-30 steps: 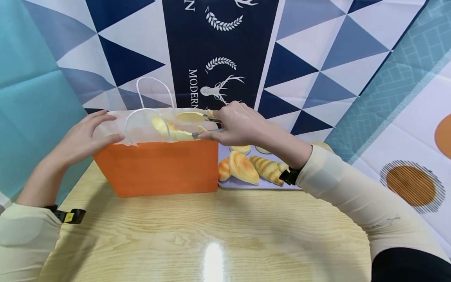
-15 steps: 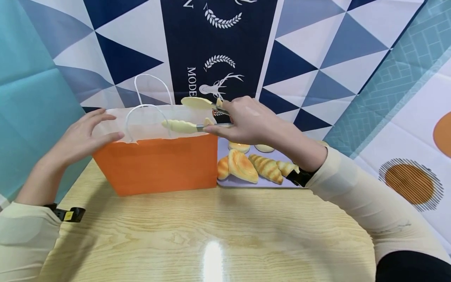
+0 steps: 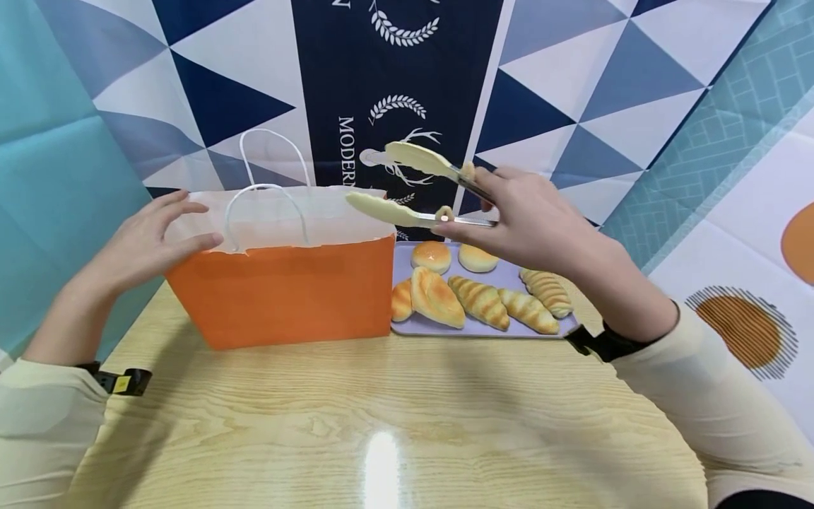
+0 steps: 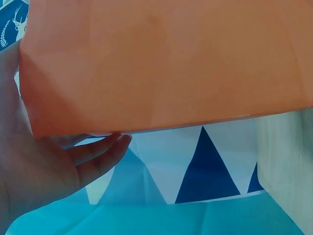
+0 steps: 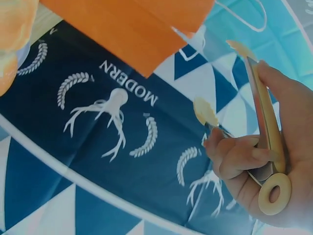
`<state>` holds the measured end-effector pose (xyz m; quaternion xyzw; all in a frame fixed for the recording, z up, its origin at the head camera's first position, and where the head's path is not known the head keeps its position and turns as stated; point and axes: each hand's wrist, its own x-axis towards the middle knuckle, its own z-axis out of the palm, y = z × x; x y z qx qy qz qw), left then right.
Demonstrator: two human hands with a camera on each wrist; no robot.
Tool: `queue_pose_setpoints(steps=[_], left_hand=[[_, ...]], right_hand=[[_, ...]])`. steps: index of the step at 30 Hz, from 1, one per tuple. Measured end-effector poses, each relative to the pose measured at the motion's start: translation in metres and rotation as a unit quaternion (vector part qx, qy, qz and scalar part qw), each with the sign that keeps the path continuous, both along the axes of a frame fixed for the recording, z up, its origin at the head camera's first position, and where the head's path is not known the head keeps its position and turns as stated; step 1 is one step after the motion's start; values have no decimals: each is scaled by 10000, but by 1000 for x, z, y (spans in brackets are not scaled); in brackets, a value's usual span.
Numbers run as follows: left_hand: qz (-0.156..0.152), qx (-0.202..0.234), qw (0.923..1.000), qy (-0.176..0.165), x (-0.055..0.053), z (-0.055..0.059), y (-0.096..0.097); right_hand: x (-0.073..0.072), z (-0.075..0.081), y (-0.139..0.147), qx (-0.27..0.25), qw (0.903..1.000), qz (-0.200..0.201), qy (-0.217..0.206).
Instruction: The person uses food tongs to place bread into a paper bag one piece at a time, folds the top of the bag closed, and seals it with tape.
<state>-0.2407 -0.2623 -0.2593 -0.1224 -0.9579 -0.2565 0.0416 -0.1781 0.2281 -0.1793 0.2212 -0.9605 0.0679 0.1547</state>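
An orange paper bag point(image 3: 286, 297) with white twisted handles stands at the left of the table, its mouth up. My left hand point(image 3: 149, 244) spans the bag's left end at the rim, thumb at the near edge and fingers round the far edge. My right hand point(image 3: 534, 219) grips metal tongs point(image 3: 407, 212) with pale yellow tips and a ring at the handle end point(image 5: 275, 194). The tongs' arms are spread apart with nothing between them. They hover above the tray's back left and the bag's right rim. The bag's bottom inside is hidden.
Right of the bag lies a lilac tray point(image 3: 439, 331) with two round buns point(image 3: 431, 256), a folded pastry point(image 3: 437, 297) and several ridged rolls point(image 3: 480, 302). A patterned cloth point(image 3: 547, 92) hangs behind. The wooden table point(image 3: 305, 417) stretches in front.
The right hand has lifted the tongs out of the bag and moved right toward the tray. A bread piece seen between the tips earlier is no longer there. The left hand stays put.
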Motion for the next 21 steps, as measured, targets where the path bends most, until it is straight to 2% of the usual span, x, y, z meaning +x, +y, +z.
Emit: queue_pose_setpoints(steps=[8, 12, 21], left_hand=[[-59, -16, 9998, 183, 0, 2, 0], [-35, -47, 9999, 131, 1, 2, 1], [-55, -47, 9998, 167, 1, -1, 0]], right_hand=[[17, -28, 26, 210, 9993, -316, -3], [25, -41, 33, 75, 9992, -378, -43], [33, -55, 46, -15, 9995, -295, 95]])
